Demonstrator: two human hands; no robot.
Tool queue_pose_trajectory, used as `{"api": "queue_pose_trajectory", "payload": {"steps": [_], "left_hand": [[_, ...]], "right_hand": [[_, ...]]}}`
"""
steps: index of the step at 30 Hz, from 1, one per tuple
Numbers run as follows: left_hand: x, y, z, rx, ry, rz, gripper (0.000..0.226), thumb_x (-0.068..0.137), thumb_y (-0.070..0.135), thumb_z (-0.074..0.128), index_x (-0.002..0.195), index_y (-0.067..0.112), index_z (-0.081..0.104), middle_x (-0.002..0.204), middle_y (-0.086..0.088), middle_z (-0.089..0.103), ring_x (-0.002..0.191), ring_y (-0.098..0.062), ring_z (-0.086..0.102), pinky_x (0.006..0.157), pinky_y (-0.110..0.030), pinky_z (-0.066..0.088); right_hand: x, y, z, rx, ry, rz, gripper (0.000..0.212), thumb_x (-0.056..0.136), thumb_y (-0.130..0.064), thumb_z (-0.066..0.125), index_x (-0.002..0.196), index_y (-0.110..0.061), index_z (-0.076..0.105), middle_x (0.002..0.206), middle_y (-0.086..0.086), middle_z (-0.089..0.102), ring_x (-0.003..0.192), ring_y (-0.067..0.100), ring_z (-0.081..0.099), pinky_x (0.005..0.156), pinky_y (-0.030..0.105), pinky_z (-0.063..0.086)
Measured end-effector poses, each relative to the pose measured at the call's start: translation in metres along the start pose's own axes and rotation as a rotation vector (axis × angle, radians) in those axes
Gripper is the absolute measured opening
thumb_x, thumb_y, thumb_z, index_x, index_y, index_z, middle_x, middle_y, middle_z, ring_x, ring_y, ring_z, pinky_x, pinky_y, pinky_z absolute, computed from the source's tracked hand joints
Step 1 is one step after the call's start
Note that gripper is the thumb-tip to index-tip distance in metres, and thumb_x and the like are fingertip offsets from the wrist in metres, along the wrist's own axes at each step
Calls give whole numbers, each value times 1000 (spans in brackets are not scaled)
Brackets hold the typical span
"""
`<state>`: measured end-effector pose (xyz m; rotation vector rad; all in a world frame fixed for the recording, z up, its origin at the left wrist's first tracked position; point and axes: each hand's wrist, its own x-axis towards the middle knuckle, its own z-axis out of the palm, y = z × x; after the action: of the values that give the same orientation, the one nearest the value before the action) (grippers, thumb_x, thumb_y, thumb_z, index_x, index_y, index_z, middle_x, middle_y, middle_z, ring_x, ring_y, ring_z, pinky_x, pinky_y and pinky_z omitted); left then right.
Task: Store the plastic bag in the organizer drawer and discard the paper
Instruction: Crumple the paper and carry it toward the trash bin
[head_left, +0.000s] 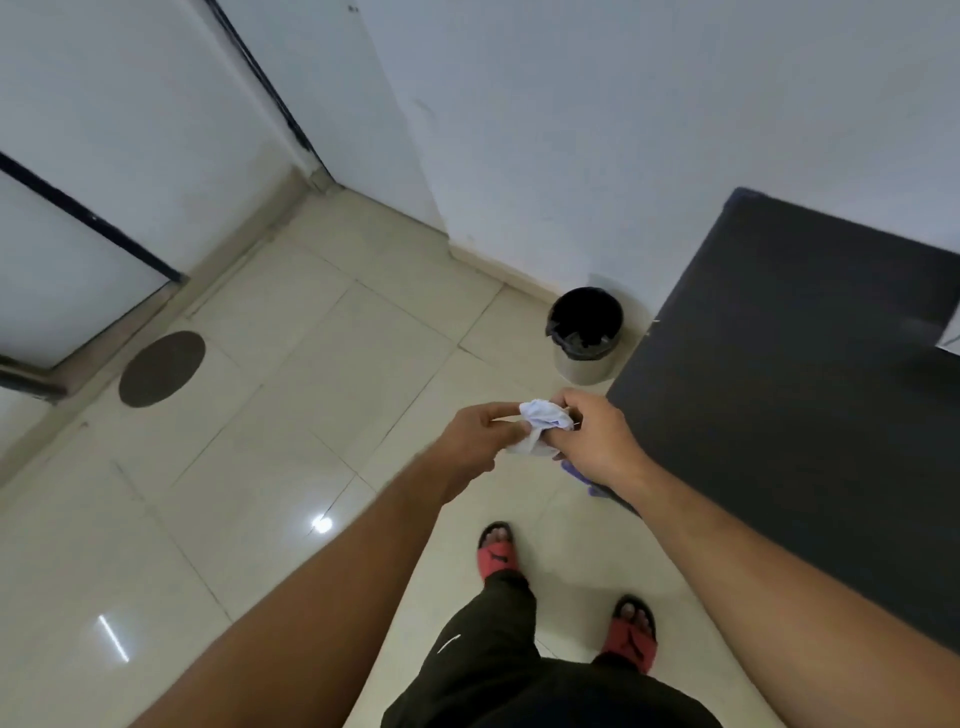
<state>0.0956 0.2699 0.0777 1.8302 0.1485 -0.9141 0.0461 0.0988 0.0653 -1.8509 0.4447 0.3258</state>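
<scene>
Both hands on the paper, bin ahead.
Left hand and right hand pinch the crumpled paper together; bin by the wall.

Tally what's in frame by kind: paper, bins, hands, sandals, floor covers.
Crumpled white paper: 1, pinched between both hands
Waste bin with black liner: 1, on the floor by the wall
Hands: 2, left hand and right hand
Red sandals: 2
Round floor cover: 1
Total: 7
</scene>
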Motion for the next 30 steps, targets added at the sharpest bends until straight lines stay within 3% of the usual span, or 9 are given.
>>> {"api": "queue_pose_trajectory", "payload": {"steps": [2,4,9,15,18,20,22,24,30], "left_hand": [[0,-6,-25,-31,13,14,16,96,15,68,108,26,72,75,13,75,65,-6,55,50,-14,35],[5,-11,-49,-41,18,16,15,96,14,68,108,22,73,76,13,74,64,-5,54,47,-11,34],[27,-24,-106,-76,138,20,19,84,18,71,101,14,77,87,-6,79,71,-10,68,70,-28,52],[72,-18,-174,1,201,-23,20,87,25,75,100,10,76,79,-5,69,66,-15,57,54,-23,41],[90,-2,-179,-28,82,-63,22,88,23,76,100,5,75,88,-7,73,72,-14,62,48,-15,42],[101,14,-175,-49,-55,-127,21,91,21,73,102,4,75,97,-5,75,78,-12,65,55,-18,44],[114,26,-173,-43,-177,-202,26,89,26,73,109,9,75,108,0,76,89,-13,71,84,-36,43],[130,36,-172,-17,-269,-251,30,87,28,70,114,15,74,113,1,76,100,-15,73,101,-51,32],[184,69,-174,31,-345,-295,39,95,18,43,127,11,65,113,0,77,109,-16,71,104,-50,27]], "right_hand": [[11,-9,21,86,-53,-4,14,82,-13,76,78,-21,66,73,3,70,69,20,72,63,38,63],[24,-23,42,164,-96,11,17,82,-7,76,84,-24,72,84,7,74,77,18,72,80,47,62],[61,-71,99,381,-227,97,22,91,-5,66,111,-11,73,109,14,75,99,23,73,88,32,60],[89,-103,150,379,-196,125,45,98,-12,54,137,-33,60,132,-8,63,116,12,65,101,32,53],[93,-98,153,118,-88,47,53,97,-13,57,141,-42,54,145,-10,55,127,12,57,109,35,46],[99,-98,144,-58,14,10,57,95,-10,59,143,-39,53,144,-8,57,126,12,56,105,25,45],[108,-100,132,-157,98,-24,56,92,-12,64,143,-34,56,139,-6,62,122,8,58,98,13,42],[121,-100,119,-194,146,-3,49,92,-17,68,139,-28,61,132,-2,67,119,12,62,95,15,41],[180,-101,93,6,172,92,25,96,-37,63,115,-28,76,101,-15,73,89,5,69,80,22,53]]}}
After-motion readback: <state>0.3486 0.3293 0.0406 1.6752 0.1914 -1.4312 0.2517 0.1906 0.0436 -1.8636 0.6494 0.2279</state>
